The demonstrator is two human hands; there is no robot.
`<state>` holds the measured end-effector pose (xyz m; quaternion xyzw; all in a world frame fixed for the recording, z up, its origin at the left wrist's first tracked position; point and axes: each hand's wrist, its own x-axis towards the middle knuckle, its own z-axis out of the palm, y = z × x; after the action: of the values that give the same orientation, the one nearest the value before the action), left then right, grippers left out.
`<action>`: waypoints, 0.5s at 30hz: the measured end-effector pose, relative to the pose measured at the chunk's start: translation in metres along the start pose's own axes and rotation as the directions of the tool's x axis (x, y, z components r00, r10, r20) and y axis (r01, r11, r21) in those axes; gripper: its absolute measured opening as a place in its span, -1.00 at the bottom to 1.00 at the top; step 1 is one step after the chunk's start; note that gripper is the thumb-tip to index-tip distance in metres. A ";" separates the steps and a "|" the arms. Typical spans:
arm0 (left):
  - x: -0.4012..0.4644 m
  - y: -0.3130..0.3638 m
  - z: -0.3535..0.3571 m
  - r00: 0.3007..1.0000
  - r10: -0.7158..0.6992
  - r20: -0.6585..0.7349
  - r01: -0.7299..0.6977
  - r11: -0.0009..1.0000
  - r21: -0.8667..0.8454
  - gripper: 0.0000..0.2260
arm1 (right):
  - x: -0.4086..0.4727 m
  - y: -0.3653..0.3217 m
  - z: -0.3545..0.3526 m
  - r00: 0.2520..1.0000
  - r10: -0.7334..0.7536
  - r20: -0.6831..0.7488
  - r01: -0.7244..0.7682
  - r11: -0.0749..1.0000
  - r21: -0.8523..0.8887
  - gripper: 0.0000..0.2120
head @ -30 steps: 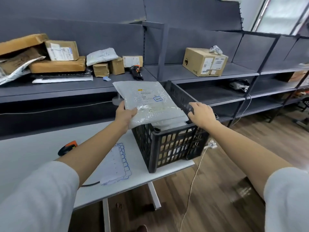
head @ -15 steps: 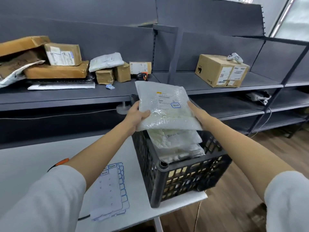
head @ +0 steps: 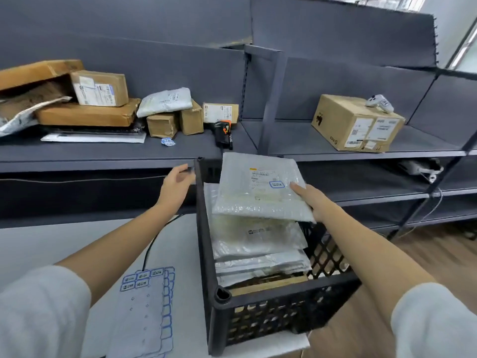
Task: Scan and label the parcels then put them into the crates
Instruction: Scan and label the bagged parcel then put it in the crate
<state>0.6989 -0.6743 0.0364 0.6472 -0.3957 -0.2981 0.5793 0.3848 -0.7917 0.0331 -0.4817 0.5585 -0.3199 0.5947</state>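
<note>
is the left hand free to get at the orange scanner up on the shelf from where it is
Probably yes. The left hand is open, holding nothing, beside the crate corner. The orange scanner lies on the shelf just beyond, with nothing between them; the right hand holds the bubble mailer.

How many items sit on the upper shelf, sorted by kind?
Cardboard boxes: 7, e.g. the large box
Poly mailer bags: 2, e.g. the white one
Flat white envelope: 1
Barcode scanner: 1
Game controller: 1
Crumpled blue label: 1
Total: 13
</note>
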 end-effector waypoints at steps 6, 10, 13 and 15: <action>-0.011 -0.067 -0.002 0.992 -0.104 -0.073 0.119 0.960 0.252 -0.62 | 0.025 0.023 0.006 1.000 0.027 -0.001 -0.027 0.992 -0.121 -0.62; -0.031 -0.097 -0.004 0.981 -0.182 -0.060 0.191 0.906 0.378 -0.61 | 0.045 0.040 0.024 0.999 0.036 -0.026 -0.039 0.992 -0.124 -0.53; -0.043 -0.110 -0.007 0.976 -0.209 -0.066 0.216 0.865 0.453 -0.60 | 0.052 0.047 0.031 0.997 0.001 -0.076 -0.018 0.973 -0.231 -0.55; -0.048 -0.114 -0.010 0.974 -0.211 -0.081 0.224 0.855 0.468 -0.60 | 0.056 0.050 0.035 0.990 -0.059 -0.129 0.009 0.935 -0.354 -0.56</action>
<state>0.7021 -0.6261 -0.0776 0.8136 -0.3729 -0.2470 0.3714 0.4202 -0.8186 -0.0363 -0.5669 0.6379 -0.2573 0.4532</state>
